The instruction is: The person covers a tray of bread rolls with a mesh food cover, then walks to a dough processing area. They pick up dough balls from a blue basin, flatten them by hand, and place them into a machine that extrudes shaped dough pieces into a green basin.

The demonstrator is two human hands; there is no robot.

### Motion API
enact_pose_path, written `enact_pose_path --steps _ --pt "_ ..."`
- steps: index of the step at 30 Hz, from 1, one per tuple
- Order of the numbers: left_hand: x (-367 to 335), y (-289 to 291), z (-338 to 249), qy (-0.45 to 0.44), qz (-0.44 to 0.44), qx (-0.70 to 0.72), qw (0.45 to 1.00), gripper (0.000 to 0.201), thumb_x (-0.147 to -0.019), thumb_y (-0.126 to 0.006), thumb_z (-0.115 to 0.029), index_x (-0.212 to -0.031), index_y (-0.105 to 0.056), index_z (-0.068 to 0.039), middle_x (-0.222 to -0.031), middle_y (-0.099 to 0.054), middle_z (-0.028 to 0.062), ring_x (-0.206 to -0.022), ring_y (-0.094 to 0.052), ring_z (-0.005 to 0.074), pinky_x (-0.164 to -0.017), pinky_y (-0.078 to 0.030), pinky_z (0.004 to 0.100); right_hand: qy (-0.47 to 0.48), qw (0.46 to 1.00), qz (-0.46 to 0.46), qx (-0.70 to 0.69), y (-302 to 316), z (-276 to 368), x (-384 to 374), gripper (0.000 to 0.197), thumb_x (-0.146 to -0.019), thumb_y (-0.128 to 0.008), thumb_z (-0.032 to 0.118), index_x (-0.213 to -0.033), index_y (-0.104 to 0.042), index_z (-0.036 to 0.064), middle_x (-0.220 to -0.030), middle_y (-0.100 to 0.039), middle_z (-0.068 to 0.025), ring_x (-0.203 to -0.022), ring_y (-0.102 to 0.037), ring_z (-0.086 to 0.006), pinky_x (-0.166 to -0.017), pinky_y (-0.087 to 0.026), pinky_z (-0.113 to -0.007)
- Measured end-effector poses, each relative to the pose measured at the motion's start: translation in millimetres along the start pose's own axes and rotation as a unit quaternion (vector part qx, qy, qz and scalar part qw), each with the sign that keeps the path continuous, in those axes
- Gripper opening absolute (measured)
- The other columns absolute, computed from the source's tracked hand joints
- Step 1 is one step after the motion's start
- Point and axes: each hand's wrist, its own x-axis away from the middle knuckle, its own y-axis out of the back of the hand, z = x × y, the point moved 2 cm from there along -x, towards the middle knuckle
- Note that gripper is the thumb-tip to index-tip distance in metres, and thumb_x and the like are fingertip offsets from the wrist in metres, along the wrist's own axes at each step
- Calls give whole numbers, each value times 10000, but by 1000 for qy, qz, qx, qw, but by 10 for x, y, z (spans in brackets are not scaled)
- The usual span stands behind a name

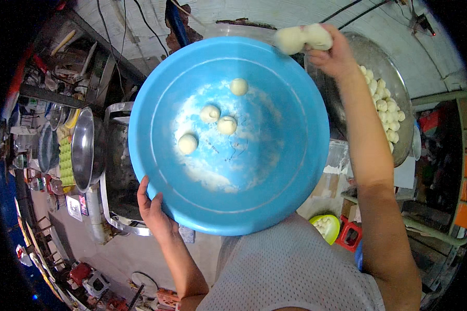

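A wide blue plastic basin (pixel 290 171) is tilted in front of me, dusted inside with white flour. Several round dough balls (pixel 238 87) lie in it, two of them touching. At its lower left, my left hand (pixel 158 215) grips the rim, fingers on the outer side. My right hand (pixel 333 54) is raised beyond the upper right rim, closed around pale dough balls (pixel 296 40). They look slightly blurred, and I cannot tell exactly how many it holds. Past my right forearm, a large metal bowl (pixel 366 49) holds a heap of smaller dough balls (pixel 384 106).
Left of the basin stand a square metal tub (pixel 105 192) and a steel bowl (pixel 88 150), beside green egg trays (pixel 66 160). Low on the right are a yellow-green bowl (pixel 334 228) with pale pieces and a red stool (pixel 349 236). Cables (pixel 109 52) hang along the far wall.
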Motion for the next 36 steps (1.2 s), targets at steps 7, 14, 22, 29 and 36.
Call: enact_pose_path --steps 7,14,22,29,36 --pt "-16 10 8 -1 -3 0 1000 553 -783 -434 102 -1314 -541 -8 -1315 -549 147 -1125 -578 255 -981 -478 380 -66 841 -311 439 386 -151 30 551 -948 -518 552 -1138 -642 50 -975 -669 -66 -700 -605 -134 -526 -448 -268" --pt "-26 0 21 -8 5 0 1000 547 -788 -433 103 -1313 -540 -6 -1331 -537 149 -1152 -561 259 -987 -476 383 206 660 -185 698 -376 -975 -290 319 -899 -594 312 -1164 -682 159 -1168 -674 -112 -1033 -655 -320 -896 -501 -495" --pt "-14 -16 24 11 16 25 999 550 -787 -433 118 -1307 -540 -26 -1295 -558 149 -1123 -579 267 -978 -488 395 96 524 -64 844 -760 -1984 -708 407 -810 -703 120 -1206 -621 75 -1153 -636 -207 -1073 -626 -334 -894 -531 -476" --pt "-27 29 92 10 -3 29 1000 522 -789 -426 134 -1275 -553 -6 -1269 -571 150 -1100 -589 241 -968 -492 367 50 911 6 410 -1085 -1402 -550 481 -829 -705 85 -1280 -555 18 -1237 -597 -215 -1021 -654 -306 -887 -553 -420" --pt "-22 -35 25 -3 -4 -3 1000 538 -774 -422 138 -1270 -564 -14 -1273 -569 141 -1086 -592 240 -948 -502 365 43 993 114 11 -1211 -1096 -93 417 -990 -520 198 -1336 -472 -31 -1219 -603 -189 -1013 -652 -252 -848 -558 -369"
